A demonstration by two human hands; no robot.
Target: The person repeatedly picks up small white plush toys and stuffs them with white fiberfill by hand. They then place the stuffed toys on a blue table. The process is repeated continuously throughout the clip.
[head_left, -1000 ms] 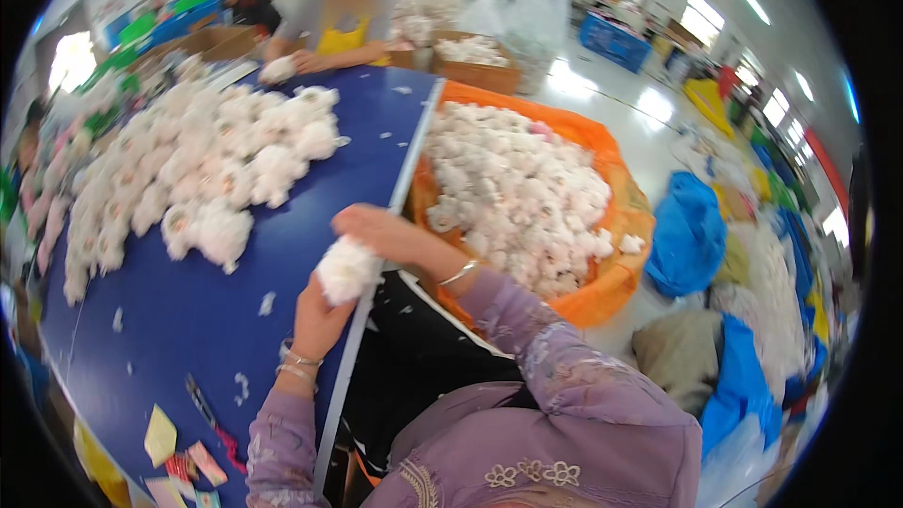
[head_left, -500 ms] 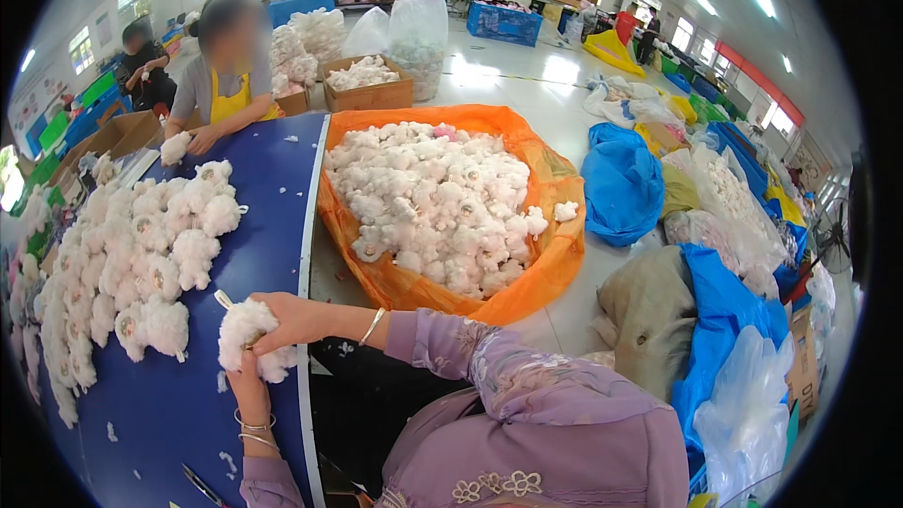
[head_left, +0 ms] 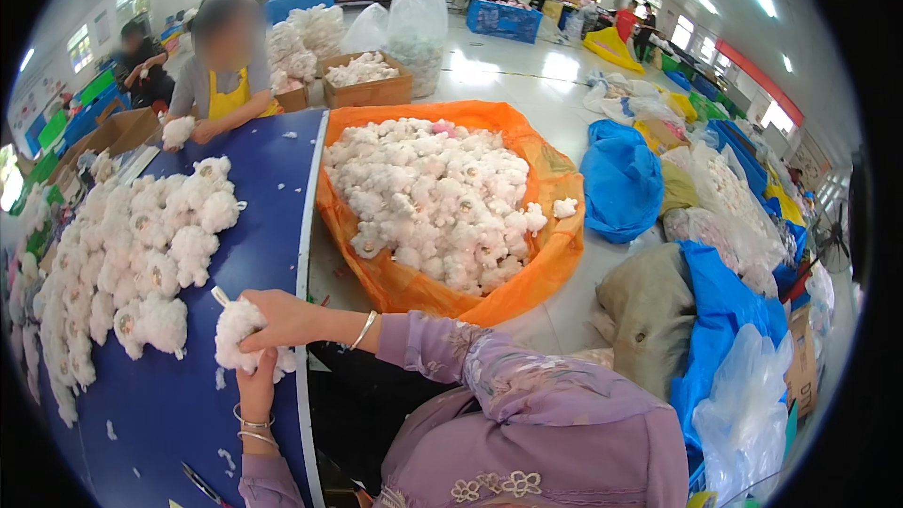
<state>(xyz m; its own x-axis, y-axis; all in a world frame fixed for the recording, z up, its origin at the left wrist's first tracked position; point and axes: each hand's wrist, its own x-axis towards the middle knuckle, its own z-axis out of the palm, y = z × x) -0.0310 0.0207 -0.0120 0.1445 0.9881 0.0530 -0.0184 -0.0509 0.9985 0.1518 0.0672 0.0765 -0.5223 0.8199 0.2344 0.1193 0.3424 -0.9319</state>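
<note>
Both my hands hold one white fluffy plush toy (head_left: 235, 327) over the right edge of the blue table (head_left: 254, 235). A small loop sticks up from the toy's top. My right hand (head_left: 282, 318) grips it from the right, fingers bent over its front. From below, my left hand (head_left: 254, 378) presses its thumb and fingers against the toy's underside; some fingers are hidden. To the left lies a heap of similar white plush toys (head_left: 132, 245), one of them (head_left: 152, 324) close to my hands. A thin pointed tool (head_left: 199, 482) rests near the table's front.
Right of the table stands an open orange sack (head_left: 555, 268) full of white plush toys (head_left: 433, 198). Across the table a person in a yellow apron (head_left: 229, 99) holds another toy. Blue bags (head_left: 623, 183) and a grey-brown sack (head_left: 649, 315) lie on the right.
My hands and the toy have shifted slightly. My left thumb has moved up against the toy, and my right fingers have closed further over its front.
</note>
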